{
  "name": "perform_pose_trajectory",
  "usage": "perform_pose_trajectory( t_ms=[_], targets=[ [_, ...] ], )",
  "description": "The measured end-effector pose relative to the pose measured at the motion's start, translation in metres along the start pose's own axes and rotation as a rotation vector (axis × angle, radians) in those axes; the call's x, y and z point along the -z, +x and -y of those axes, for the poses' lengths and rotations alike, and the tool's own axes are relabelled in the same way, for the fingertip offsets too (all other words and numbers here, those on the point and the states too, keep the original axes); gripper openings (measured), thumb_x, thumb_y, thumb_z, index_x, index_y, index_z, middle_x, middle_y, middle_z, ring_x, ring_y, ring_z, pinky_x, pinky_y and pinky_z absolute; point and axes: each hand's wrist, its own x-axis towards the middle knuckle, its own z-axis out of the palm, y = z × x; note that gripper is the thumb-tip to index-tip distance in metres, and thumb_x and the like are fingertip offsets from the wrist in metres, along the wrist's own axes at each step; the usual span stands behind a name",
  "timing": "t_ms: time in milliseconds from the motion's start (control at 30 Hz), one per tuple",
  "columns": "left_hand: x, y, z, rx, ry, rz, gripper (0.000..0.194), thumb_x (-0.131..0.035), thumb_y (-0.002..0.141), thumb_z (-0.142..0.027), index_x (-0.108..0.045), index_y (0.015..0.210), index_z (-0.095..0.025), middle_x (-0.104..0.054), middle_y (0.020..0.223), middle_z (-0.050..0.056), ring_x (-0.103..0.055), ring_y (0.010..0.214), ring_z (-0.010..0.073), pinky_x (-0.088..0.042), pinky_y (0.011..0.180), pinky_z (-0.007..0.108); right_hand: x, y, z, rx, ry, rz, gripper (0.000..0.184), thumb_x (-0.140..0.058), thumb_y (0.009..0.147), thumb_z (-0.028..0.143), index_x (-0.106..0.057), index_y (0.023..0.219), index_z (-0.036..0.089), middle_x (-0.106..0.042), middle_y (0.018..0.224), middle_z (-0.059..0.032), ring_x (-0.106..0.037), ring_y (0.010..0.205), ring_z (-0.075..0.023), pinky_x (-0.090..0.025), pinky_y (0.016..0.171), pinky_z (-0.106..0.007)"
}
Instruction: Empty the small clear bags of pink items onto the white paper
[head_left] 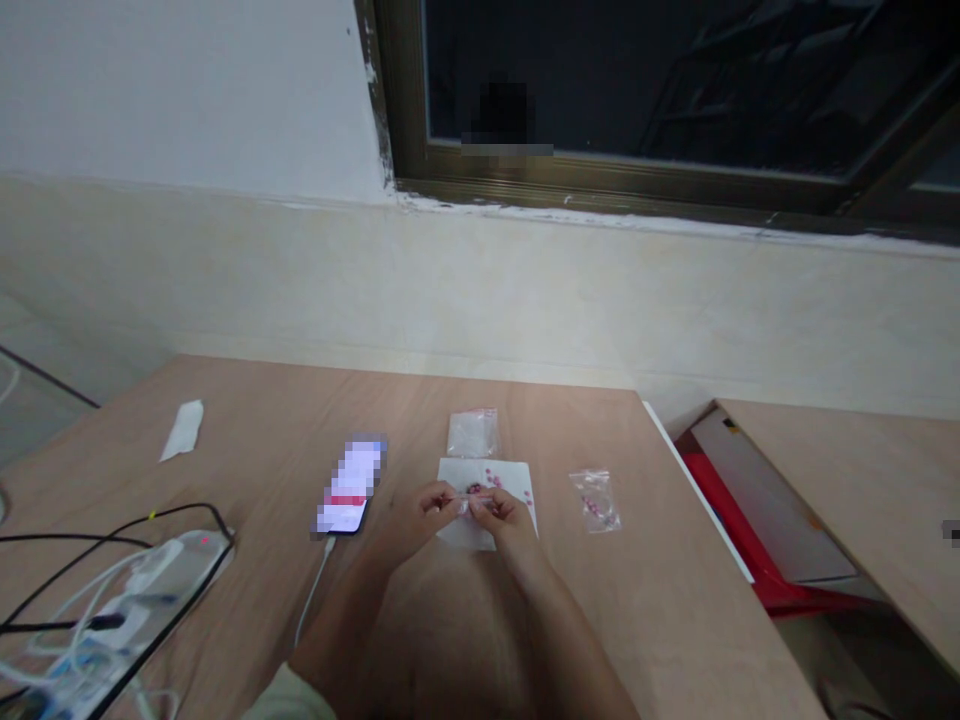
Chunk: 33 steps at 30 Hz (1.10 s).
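Note:
My left hand (433,508) and my right hand (504,517) meet over a white sheet of paper (457,472) on the table. The fingertips of both hands are pinched together around something small, pale and partly see-through, too tiny to make out. Just beyond the fingertips lies a small dark reddish cluster (474,489). Several small pink bead-like pieces (492,479) are scattered on the paper to the right. A clear zip bag (597,500) with pink pieces inside lies right of the paper. Another clear bag (473,433) lies behind the sheet.
Left of my hands lies a lit phone (350,487) with a white cable (315,590). A power strip (161,590) with tangled cords occupies the near left. A crumpled white tissue (182,430) lies farther back. Red material (739,520) shows in the gap beside the second table (847,460).

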Motion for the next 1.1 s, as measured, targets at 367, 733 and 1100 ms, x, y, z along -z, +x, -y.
perform_pose_trajectory(
  t_ms=[367, 733, 1100],
  targets=[
    [0.005, -0.005, 0.013, 0.137, -0.176, -0.036, 0.027, -0.051, 0.075, -0.041, -0.059, 0.073, -0.015, -0.059, 0.069, 0.000, -0.054, 0.067, 0.0143, -0.042, 0.061, 0.024, -0.001, -0.011, -0.010, -0.048, -0.129, 0.000, 0.033, -0.063, 0.062, 0.049, -0.057, 0.061, 0.017, -0.055, 0.057, 0.0006, -0.045, 0.054, -0.0118, -0.034, 0.053, -0.024],
    [0.003, -0.030, 0.048, 0.195, 0.164, -0.213, 0.023, -0.044, 0.077, -0.036, -0.058, 0.068, -0.019, -0.059, 0.070, 0.002, -0.053, 0.072, 0.0193, -0.042, 0.066, 0.029, -0.007, 0.075, -0.004, 0.061, -0.492, -0.373, 0.023, -0.053, 0.068, 0.038, -0.053, 0.058, 0.017, -0.052, 0.055, -0.0008, -0.048, 0.055, -0.0148, -0.034, 0.053, -0.026],
    [0.006, -0.031, 0.069, 0.100, 0.201, -0.158, 0.020, -0.041, 0.079, -0.032, -0.057, 0.074, -0.019, -0.058, 0.076, 0.003, -0.052, 0.076, 0.0186, -0.043, 0.072, 0.031, 0.068, 0.038, 0.009, -0.110, -1.323, -0.980, 0.045, -0.049, 0.072, 0.031, -0.052, 0.109, 0.006, -0.050, 0.108, -0.0266, -0.045, 0.097, -0.0368, -0.031, 0.074, -0.045]
  ],
)
